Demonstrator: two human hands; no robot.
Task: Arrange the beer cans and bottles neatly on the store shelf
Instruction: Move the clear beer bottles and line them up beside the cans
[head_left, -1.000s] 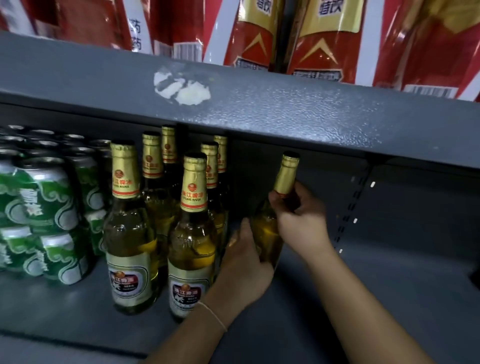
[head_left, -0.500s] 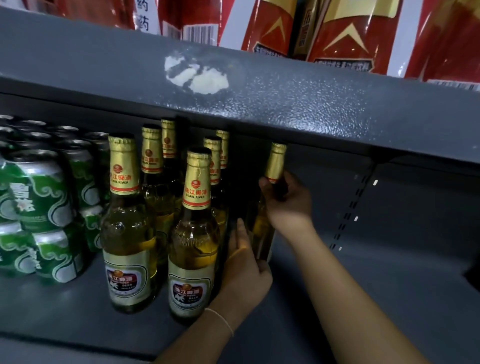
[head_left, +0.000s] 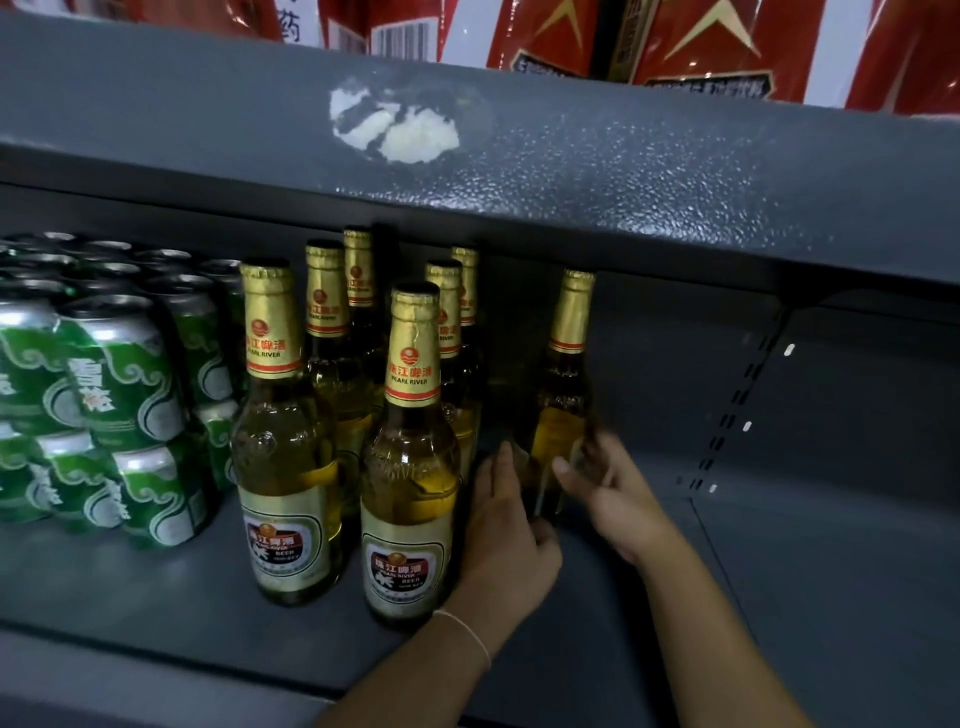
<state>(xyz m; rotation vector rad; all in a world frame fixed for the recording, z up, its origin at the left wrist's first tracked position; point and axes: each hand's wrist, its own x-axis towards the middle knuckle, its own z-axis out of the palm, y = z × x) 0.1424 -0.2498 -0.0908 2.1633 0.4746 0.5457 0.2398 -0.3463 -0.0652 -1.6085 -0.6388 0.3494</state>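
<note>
Grey metal fills the head view: a store shelf (head_left: 156, 587) with a second grey shelf edge (head_left: 623, 171) running above it, marked by a patch of torn white sticker (head_left: 395, 130). Red packets (head_left: 701, 41) stand on the upper level.

On the lower shelf, green beer cans (head_left: 119, 374) are stacked in two layers at the far left. Just beside them stand two rows of clear beer bottles with gold foil necks, running front to back. The front left bottle (head_left: 283, 467) and the front right bottle (head_left: 410, 493) stand upright near the shelf's front edge, with more bottles (head_left: 327, 322) lined up behind them.

A single bottle (head_left: 561, 415) stands apart to the right of the rows, further back, upright or very nearly so. Both hands reach in around its lower body. The left hand (head_left: 506, 525), with a thin white band at the wrist, lies between the front right bottle and the single bottle, fingers pointing up along its left side and thumb curled under near its base. The right hand (head_left: 605, 483) wraps the bottle's right side, fingers curled round the glass. Each grip is closed on this bottle. The hands are slightly blurred. To the right the shelf's back wall shows a slotted upright strip (head_left: 737, 395).
</note>
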